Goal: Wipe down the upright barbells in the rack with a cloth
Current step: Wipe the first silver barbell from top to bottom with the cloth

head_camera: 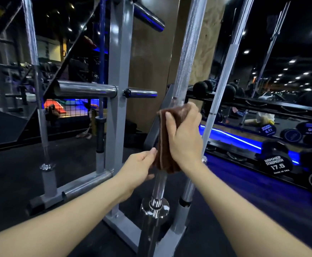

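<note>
Partly cloth [167, 143]-hidden barbell [184, 58]

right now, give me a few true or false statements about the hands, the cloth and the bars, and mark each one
1. The right hand wraps the brown cloth around the knurled barbell. True.
2. The left hand grips the horizontal chrome peg. False: it holds the cloth's lower edge, well below the peg.
3. The cloth is bright blue. False: it is brown.
4. A dumbbell at the right is marked 17.5. True.
5. The barbell lies flat on the floor. False: it stands upright in the grey rack, its collar below the hands.
</note>
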{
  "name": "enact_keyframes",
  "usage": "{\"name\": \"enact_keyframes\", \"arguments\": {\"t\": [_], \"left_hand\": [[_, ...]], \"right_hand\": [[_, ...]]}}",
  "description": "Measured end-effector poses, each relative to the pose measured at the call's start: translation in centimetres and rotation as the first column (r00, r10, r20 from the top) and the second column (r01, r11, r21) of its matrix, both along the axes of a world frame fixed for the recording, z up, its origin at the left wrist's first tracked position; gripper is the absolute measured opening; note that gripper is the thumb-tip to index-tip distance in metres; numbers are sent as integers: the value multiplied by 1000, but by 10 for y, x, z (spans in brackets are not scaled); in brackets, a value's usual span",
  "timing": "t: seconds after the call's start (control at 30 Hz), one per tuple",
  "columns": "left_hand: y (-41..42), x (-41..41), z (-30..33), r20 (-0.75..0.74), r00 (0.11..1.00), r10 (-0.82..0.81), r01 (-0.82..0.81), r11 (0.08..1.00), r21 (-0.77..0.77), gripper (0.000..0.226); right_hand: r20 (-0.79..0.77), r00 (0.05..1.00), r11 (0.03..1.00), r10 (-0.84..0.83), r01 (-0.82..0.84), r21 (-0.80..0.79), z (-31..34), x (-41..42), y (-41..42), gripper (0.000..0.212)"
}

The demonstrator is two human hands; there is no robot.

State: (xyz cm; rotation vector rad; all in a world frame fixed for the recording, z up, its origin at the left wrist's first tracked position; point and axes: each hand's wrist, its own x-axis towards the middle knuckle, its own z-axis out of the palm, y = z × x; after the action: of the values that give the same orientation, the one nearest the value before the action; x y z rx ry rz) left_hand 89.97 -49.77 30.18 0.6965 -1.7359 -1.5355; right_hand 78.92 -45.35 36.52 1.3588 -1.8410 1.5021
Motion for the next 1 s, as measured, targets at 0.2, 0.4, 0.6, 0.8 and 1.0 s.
{"name": "enact_keyframes", "arguments": {"t": [0.2, 0.4, 0.6, 0.8, 1.0], "left_hand": [[6, -1, -1, -63, 998, 3, 0, 999, 53, 36], [3, -1, 2, -9, 1000, 11, -11, 999, 30, 41], [9, 3, 2, -19, 1000, -14, 16, 997, 80, 40], [32, 12, -3, 16, 994, 105, -104, 994, -28, 23], [66, 21, 40, -56, 997, -61, 61, 998, 4, 43]], "right_hand": [[72, 997, 965, 35, -52, 258, -69, 2, 18, 62], [18, 1000, 999, 24, -24, 27, 8, -2, 2, 60], [116, 990, 954, 78, -108, 278, -66, 6, 21, 64], [167, 985, 821, 49, -135, 555, -64, 7, 43, 75], [157, 971, 792, 182, -240, 562, -12, 19, 93, 82]]}}
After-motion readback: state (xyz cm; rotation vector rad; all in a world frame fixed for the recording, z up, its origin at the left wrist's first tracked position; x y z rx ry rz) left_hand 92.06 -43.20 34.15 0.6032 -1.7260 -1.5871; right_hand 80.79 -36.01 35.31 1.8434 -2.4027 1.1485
